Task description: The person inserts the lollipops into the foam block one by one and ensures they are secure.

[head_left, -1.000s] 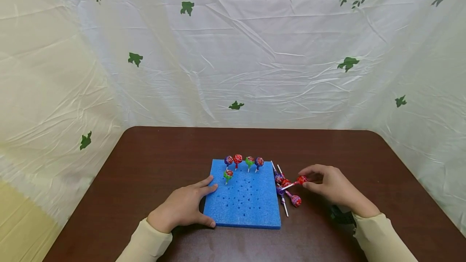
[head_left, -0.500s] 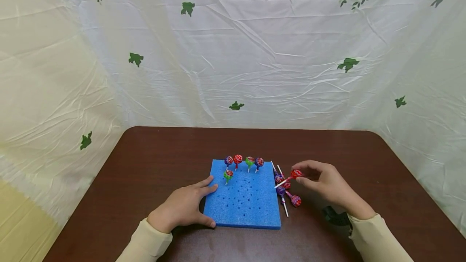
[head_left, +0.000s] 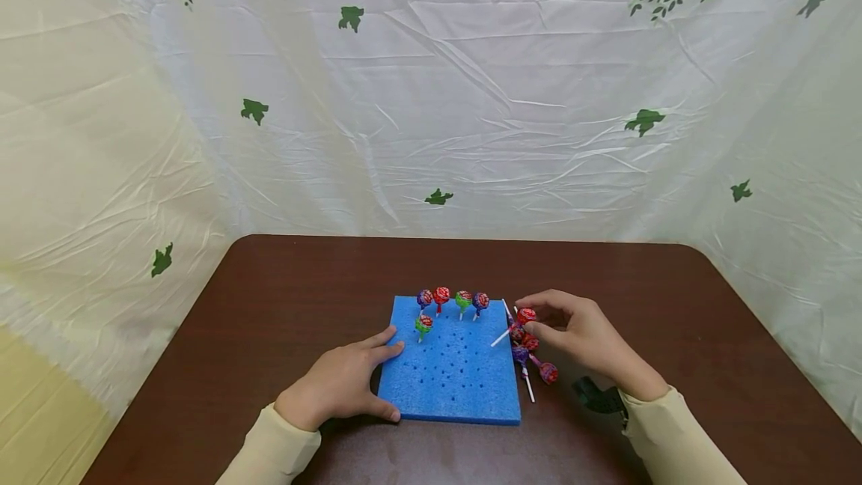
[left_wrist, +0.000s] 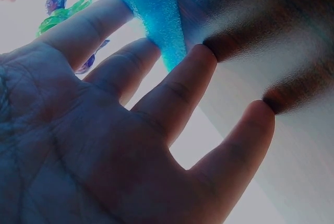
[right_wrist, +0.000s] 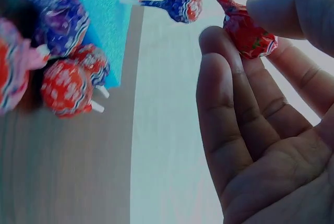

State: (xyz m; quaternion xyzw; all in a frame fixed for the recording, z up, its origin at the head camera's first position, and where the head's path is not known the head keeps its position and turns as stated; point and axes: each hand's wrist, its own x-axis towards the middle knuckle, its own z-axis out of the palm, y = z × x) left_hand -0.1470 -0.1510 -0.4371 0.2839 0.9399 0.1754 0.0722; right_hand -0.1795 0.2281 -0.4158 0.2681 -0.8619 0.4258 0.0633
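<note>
A blue foam board (head_left: 471,395) dotted with small holes lies on the table. Along its left edge rests my left hand (head_left: 342,382), fingers spread and touching the side; the left wrist view shows this hand (left_wrist: 120,109) with fingers extended. My right hand (head_left: 584,335) pinches a red-wrapped lollipop (right_wrist: 249,33) by its head between thumb and fingertips. Its white stick (head_left: 500,338) points down-left over the board's right edge. Several lollipops stand upright in the board: a red one (head_left: 441,296), two green ones, including a front one (head_left: 423,324), and two purple ones.
A loose pile of lollipops, among them a purple one (head_left: 521,354) and a pink-stemmed one (head_left: 548,373), lies against the board's right side. The brown table (head_left: 323,275) extends around it. A white leaf-print curtain (head_left: 512,141) hangs behind.
My right hand has moved left with the red lollipop, bringing its stick from above the pile to over the board's right edge. My left hand has stayed in place.
</note>
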